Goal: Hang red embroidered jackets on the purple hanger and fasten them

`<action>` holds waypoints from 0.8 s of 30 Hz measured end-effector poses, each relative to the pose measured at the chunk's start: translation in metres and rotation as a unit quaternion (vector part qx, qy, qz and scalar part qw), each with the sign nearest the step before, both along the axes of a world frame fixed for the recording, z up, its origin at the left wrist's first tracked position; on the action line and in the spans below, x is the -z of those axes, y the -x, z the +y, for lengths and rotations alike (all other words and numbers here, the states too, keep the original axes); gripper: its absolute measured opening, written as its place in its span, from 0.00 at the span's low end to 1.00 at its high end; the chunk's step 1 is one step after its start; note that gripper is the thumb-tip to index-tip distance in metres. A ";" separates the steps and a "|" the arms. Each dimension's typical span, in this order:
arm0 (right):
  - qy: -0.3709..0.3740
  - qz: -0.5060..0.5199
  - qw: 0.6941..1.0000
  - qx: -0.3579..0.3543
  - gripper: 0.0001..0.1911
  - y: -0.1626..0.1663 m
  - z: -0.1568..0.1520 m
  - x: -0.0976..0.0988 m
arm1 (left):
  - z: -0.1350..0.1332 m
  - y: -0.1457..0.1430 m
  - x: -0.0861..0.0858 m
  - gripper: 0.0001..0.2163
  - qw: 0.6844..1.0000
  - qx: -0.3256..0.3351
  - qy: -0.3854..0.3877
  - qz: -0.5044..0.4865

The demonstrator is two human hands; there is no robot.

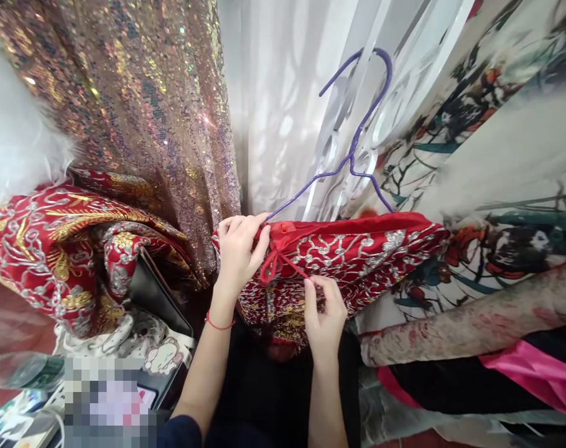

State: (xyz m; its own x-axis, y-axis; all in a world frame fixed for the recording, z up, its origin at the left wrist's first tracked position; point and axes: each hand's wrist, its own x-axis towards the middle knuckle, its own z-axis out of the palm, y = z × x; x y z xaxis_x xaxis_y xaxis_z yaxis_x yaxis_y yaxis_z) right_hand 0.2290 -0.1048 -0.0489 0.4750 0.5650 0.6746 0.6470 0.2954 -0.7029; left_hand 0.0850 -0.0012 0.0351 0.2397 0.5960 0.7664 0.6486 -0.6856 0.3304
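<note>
A red embroidered skirt (371, 249) with silver and gold patterning hangs over a purple wire hanger (351, 149), whose hook points up. At its plain red waistband, my left hand (241, 246) is closed on the edge, beside the hanger's left arm. A thin red drawstring (295, 266) is looped into a bow just right of that hand. The string's end is pinched between the thumb and finger of my right hand (324, 308), pulled down and to the right. The lower part of the skirt is hidden behind my arms.
Another red embroidered garment (63, 249) is heaped at the left, over a black panel (159, 292). A plastic bottle (24, 370) lies below it. Sequined fabric (138, 112) and a sheer white curtain (283, 93) hang behind; patterned cloth (502, 242) fills the right.
</note>
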 end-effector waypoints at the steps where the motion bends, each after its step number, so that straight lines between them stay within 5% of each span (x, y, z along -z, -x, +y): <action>1: 0.006 0.009 1.000 0.014 0.08 -0.004 -0.003 0.003 | 0.002 0.000 0.001 0.13 1.000 0.000 -0.002 0.000; 8: 0.044 0.204 0.961 0.180 0.21 -0.048 -0.019 0.046 | 0.008 0.002 0.003 0.13 1.000 0.013 -0.015 0.013; 14: 0.065 0.148 0.957 0.239 0.23 -0.068 -0.028 0.069 | 0.004 0.002 0.004 0.16 1.000 0.016 -0.002 0.022; 19: 0.050 0.058 0.980 0.186 0.16 -0.043 -0.021 0.045 | 0.006 0.009 0.000 0.20 0.998 0.055 0.005 0.031; 24: 0.011 0.071 0.997 -0.012 0.10 0.006 0.005 -0.010 | 0.002 0.016 -0.005 0.23 0.995 0.074 0.036 0.058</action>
